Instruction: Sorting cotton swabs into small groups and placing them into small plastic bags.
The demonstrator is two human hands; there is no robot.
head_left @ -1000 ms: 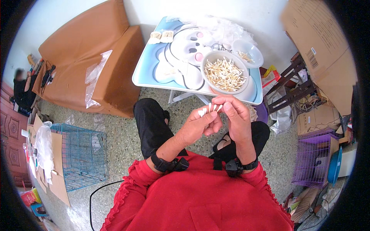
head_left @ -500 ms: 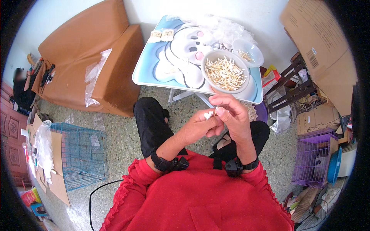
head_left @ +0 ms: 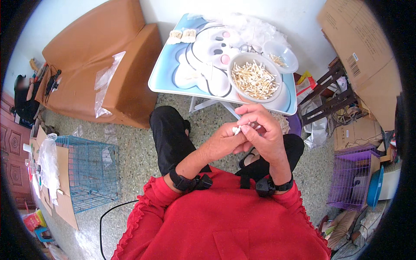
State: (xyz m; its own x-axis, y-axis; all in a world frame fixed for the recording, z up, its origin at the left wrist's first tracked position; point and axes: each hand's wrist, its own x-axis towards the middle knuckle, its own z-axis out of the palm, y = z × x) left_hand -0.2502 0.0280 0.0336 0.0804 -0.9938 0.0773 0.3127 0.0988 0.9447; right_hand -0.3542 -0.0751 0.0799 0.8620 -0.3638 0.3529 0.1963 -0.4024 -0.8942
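A few cotton swabs [head_left: 236, 130] stick out of my left hand [head_left: 221, 141], white tips showing at its closed fingers. My right hand [head_left: 266, 132] meets it, thumb and fingers pinched around swab ends; how many it grips is hidden. Just beyond both hands, a whitish bowl [head_left: 277, 71] heaped with loose cotton swabs [head_left: 255, 80] stands at the near right of a low folding table [head_left: 173, 89] with a cartoon print. A clear bowl [head_left: 292, 65] behind it holds several more swabs. Two bundles of swabs [head_left: 182, 36] lie at the table's far left.
Clear plastic bags [head_left: 260, 30] and glasses [head_left: 247, 49] lie on the table's far part. A brown sofa [head_left: 95, 56] stands at left, above a blue wire cage [head_left: 93, 173]. Cardboard boxes [head_left: 359, 56] and a purple cage [head_left: 353, 180] are at right. Another person [head_left: 26, 102] sits far left.
My right fingers have closed in further over the swabs, and the swab that showed between my hands is now mostly covered. The view has shifted slightly.
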